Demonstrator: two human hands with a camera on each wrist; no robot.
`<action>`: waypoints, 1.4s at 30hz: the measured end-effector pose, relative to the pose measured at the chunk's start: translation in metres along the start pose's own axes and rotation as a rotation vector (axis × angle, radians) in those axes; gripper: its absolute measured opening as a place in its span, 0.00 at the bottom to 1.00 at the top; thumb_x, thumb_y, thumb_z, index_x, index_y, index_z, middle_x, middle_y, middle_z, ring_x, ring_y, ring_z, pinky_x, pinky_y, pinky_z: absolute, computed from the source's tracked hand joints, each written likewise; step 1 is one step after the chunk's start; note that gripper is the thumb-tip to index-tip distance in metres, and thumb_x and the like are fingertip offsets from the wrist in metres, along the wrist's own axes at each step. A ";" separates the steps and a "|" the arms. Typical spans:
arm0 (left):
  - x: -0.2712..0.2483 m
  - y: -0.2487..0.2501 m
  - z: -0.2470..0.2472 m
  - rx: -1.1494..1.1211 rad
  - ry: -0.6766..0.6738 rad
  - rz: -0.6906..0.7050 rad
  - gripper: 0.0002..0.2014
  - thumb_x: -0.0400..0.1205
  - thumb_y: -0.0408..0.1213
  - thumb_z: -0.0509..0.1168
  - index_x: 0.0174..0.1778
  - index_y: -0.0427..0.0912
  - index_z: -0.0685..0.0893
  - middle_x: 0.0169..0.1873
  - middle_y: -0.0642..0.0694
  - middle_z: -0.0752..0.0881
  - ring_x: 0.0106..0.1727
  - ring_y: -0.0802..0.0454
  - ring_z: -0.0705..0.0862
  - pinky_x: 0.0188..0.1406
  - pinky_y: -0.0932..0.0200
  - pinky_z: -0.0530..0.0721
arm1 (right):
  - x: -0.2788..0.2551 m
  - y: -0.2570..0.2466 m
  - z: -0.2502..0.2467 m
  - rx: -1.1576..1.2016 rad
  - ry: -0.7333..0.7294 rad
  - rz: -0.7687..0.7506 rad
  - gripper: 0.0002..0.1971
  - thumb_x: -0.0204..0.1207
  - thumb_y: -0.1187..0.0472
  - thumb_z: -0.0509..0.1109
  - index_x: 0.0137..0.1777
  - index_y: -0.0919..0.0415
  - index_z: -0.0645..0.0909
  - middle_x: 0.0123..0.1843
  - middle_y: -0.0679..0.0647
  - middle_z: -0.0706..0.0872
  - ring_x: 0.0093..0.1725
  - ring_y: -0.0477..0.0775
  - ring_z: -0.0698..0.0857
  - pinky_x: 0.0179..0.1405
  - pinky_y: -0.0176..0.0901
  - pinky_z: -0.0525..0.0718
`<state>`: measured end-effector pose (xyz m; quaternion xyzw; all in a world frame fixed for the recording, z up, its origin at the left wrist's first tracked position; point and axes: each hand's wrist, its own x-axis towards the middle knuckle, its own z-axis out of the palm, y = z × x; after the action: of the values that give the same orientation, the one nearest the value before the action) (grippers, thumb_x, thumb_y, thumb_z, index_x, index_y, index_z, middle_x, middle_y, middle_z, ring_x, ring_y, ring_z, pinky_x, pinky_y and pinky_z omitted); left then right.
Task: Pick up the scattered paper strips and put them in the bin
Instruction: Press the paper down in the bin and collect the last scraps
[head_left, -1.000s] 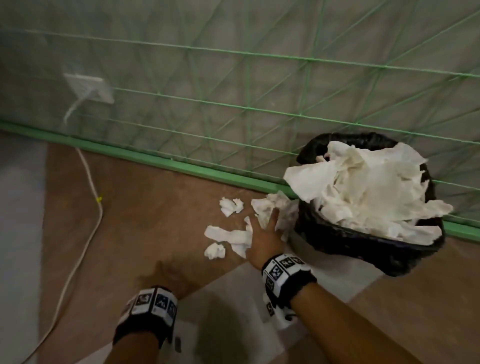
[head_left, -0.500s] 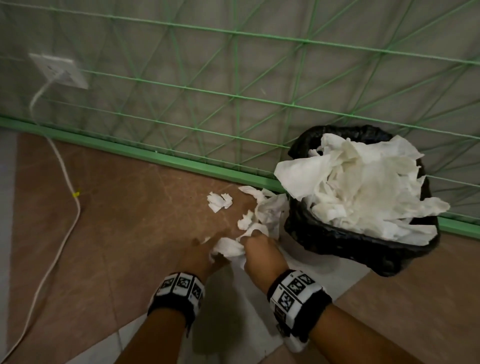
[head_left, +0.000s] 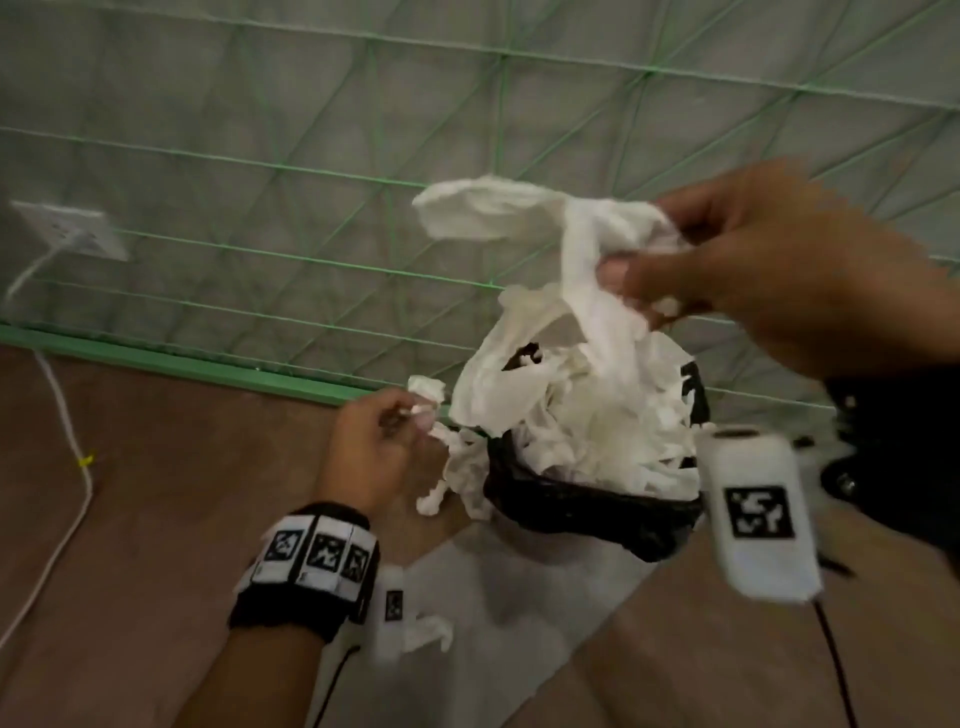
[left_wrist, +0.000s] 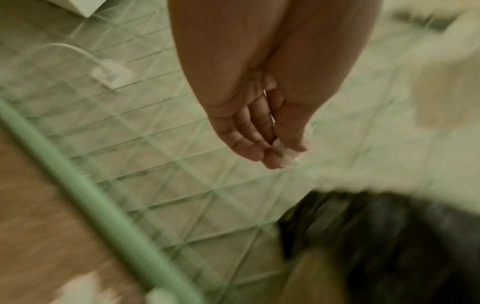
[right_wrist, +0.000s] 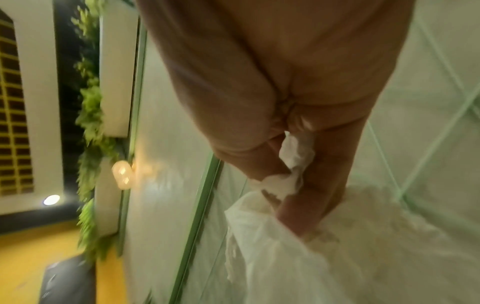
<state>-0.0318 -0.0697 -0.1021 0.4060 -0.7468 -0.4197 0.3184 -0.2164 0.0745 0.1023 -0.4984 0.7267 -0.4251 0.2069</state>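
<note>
Right hand (head_left: 769, 260) clamped on long white crumpled paper strips (head_left: 561, 244), thumb and fingers pinching bunch, held high above black bag-lined round bin (head_left: 597, 514); strips trail down toward bin's heaped white paper. Left hand (head_left: 374, 447) pinching smaller white paper scraps (head_left: 457, 467) at fingertips, just left of bin rim, scraps dangling beside bin wall. One white scrap (head_left: 426, 631) on brown floor below-left of bin. Green-gridded wall panel (head_left: 260, 208) behind bin
</note>
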 end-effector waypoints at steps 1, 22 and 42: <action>0.005 0.021 -0.002 -0.068 0.010 0.058 0.07 0.75 0.31 0.73 0.38 0.49 0.86 0.36 0.55 0.89 0.39 0.65 0.87 0.43 0.69 0.84 | 0.005 -0.001 -0.020 0.081 0.032 0.010 0.09 0.67 0.65 0.79 0.47 0.61 0.90 0.40 0.59 0.93 0.37 0.52 0.89 0.42 0.39 0.90; 0.034 0.087 0.115 0.875 -0.779 0.044 0.15 0.83 0.30 0.58 0.63 0.32 0.82 0.62 0.33 0.83 0.65 0.35 0.81 0.65 0.47 0.79 | 0.031 0.125 0.021 -0.774 -0.624 0.341 0.13 0.75 0.62 0.67 0.60 0.60 0.81 0.59 0.54 0.84 0.55 0.57 0.81 0.43 0.37 0.77; 0.004 -0.147 0.030 0.834 -0.669 -0.144 0.43 0.78 0.55 0.61 0.81 0.63 0.37 0.83 0.52 0.45 0.84 0.35 0.41 0.83 0.37 0.48 | -0.004 0.145 0.277 -0.308 -0.412 0.518 0.33 0.75 0.59 0.66 0.79 0.52 0.59 0.78 0.65 0.63 0.76 0.68 0.69 0.74 0.52 0.71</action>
<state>-0.0083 -0.1093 -0.2449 0.3923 -0.8809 -0.2149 -0.1545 -0.0938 -0.0153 -0.1711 -0.3982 0.8273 -0.1350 0.3724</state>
